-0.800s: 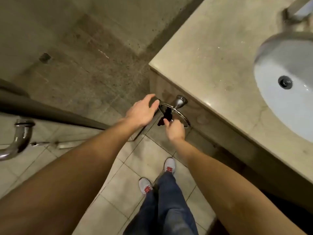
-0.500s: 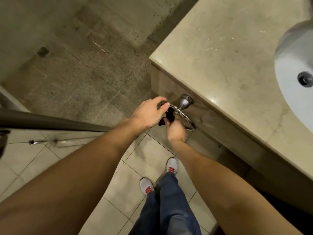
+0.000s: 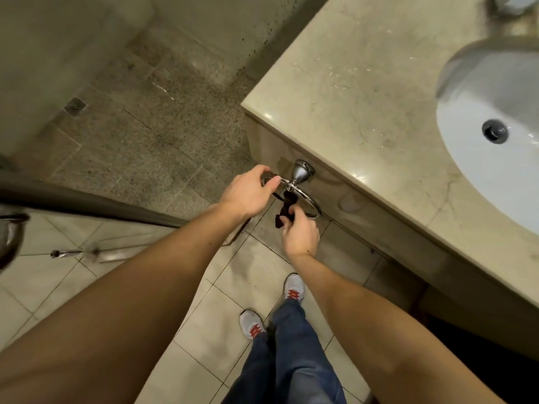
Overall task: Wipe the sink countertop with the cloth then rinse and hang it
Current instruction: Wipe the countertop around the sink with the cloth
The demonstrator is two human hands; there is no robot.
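The left hand [image 3: 248,193], open a moment ago, now curls round the towel ring [image 3: 314,209] while the right hand [image 3: 300,234] pinches the dark cloth [image 3: 287,203] draped through it, so probably the hanging step is nearly done.

The towel ring [image 3: 313,207] is fixed to the side of the worktop [image 3: 350,97], just under the stone edge, so the way down from above is blocked. The ring's left part is covered by the left hand [image 3: 248,193]. The space under it is filled by the cloth [image 3: 282,217] and the right hand [image 3: 300,237]. Open room is found over the floor [image 3: 140,135] to the left. Farther left, the way is barred by a dark door edge [image 3: 87,204].
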